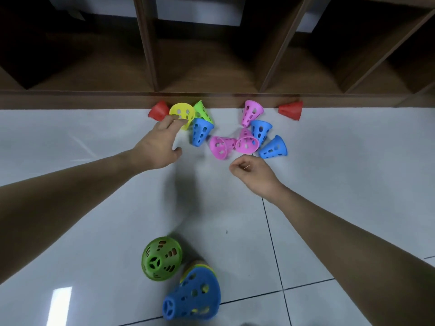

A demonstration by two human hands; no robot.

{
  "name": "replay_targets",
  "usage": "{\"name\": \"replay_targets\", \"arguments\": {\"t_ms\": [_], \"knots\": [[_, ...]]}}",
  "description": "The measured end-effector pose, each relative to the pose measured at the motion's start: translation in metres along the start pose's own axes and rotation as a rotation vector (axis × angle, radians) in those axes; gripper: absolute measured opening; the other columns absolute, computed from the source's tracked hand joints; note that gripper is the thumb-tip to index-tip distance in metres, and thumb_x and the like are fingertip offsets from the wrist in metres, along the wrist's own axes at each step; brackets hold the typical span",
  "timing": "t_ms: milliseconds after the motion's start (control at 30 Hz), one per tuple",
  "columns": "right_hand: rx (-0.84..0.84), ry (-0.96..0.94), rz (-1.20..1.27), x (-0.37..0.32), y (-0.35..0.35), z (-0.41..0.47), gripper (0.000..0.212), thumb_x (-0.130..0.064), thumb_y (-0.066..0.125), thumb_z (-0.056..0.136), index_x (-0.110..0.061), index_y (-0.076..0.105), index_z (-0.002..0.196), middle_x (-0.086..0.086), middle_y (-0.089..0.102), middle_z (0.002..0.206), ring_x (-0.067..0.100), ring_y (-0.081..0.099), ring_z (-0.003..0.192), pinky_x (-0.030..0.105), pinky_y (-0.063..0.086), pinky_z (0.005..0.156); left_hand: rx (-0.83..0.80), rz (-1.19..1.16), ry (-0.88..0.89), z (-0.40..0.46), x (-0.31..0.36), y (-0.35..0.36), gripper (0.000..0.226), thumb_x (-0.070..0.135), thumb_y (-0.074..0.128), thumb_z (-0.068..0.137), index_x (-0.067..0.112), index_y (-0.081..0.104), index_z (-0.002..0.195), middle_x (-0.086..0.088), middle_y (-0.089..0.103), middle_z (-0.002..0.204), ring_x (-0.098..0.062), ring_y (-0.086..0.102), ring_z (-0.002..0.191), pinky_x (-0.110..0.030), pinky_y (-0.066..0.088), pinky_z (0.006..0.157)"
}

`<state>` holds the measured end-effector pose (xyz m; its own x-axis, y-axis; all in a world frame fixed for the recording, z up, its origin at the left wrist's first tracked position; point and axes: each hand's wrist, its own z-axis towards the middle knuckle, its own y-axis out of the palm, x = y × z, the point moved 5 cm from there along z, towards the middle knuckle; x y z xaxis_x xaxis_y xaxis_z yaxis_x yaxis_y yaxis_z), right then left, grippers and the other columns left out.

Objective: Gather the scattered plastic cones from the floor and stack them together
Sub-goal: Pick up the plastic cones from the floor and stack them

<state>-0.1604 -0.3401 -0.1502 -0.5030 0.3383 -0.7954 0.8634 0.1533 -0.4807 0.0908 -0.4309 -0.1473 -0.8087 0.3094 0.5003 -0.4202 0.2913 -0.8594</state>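
**Hands over scattered cones on a tiled floor**

The left hand [160,144] reaches forward, its fingertips on the rim of a yellow cone [181,113] lying by the wooden shelf base [94,101]; whether they grip it cannot be told. The right hand [253,172] hovers with fingers curled, holding nothing. Red, green, blue and pink cones lie along the shelf. Nearer the viewer stand a green cone [161,258] and a blue-topped stack [193,295].

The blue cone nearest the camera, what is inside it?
Inside the blue cone, other nested cones show: yellow and green through its holes, with rims sticking out at its wide end. How many are stacked inside cannot be counted, because the blue wall covers them.
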Motion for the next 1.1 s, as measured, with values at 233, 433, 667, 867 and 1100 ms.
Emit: {"name": "replay_targets", "arguments": {"t_ms": [233, 433, 667, 867, 1100], "knots": [[0.061, 0.013, -0.157, 0.016, -0.010, 0.041, 0.042, -0.025, 0.068, 0.092, -0.022, 0.056, 0.132, -0.004, 0.054, 0.121, 0.016, 0.058, 0.091, 0.024, 0.044, 0.079, -0.029, 0.267, -0.037, 0.051, -0.012, -0.004, 0.059, 0.031, 0.066, 0.091, 0.023, 0.045, 0.146, -0.007, 0.044, 0.151, -0.031, 0.036, 0.136, -0.047, 0.020, 0.116], [-0.051, 0.003, -0.218, 0.005, 0.010, 0.062, 0.055, -0.023, 0.065, 0.094, -0.025, 0.043, 0.144, -0.008, 0.051, 0.098, 0.014, 0.053, 0.090, 0.027, 0.044, 0.080, 0.043, 0.344, -0.022, 0.043, -0.037, 0.001, 0.012, 0.026, 0.059, 0.093, 0.017, 0.061, 0.101, -0.011, 0.066, 0.105, -0.032, 0.054, 0.107, -0.043, 0.032, 0.098], [-0.047, 0.035, -0.153, -0.005, 0.028, 0.080, 0.033, -0.049, 0.056, 0.096, -0.039, 0.049, 0.126, -0.002, 0.063, 0.104, 0.014, 0.062, 0.085, 0.035, 0.054, 0.082, -0.001, -0.241, -0.124, -0.003, -0.056, 0.008, 0.031, 0.015, 0.072, 0.089, 0.025, 0.051, 0.109, 0.000, 0.069, 0.087, -0.023, 0.060, 0.074, -0.036, 0.048, 0.069], [-0.028, 0.143, -0.261, -0.011, 0.039, 0.084, 0.040, -0.055, 0.046, 0.099, -0.016, 0.053, 0.101, 0.005, 0.059, 0.102, 0.027, 0.061, 0.100, 0.042, 0.055, 0.084, -0.131, -0.080, -0.046, -0.028, -0.062, 0.014, 0.079, 0.008, 0.072, 0.078, 0.036, 0.037, 0.144, -0.001, 0.052, 0.107, -0.025, 0.057, 0.090, -0.038, 0.051, 0.082], [-0.102, 0.408, -0.167, -0.008, 0.072, 0.069, 0.070, -0.067, 0.074, 0.063, -0.012, 0.059, 0.105, 0.008, 0.069, 0.090, 0.020, 0.067, 0.072, 0.029, 0.053, 0.060, -0.210, 0.370, 0.012, -0.041, -0.055, 0.015, 0.066, 0.032, 0.073, 0.078, 0.032, 0.052, 0.140, -0.005, 0.040, 0.127, -0.028, 0.050, 0.114, -0.037, 0.049, 0.087]]}}
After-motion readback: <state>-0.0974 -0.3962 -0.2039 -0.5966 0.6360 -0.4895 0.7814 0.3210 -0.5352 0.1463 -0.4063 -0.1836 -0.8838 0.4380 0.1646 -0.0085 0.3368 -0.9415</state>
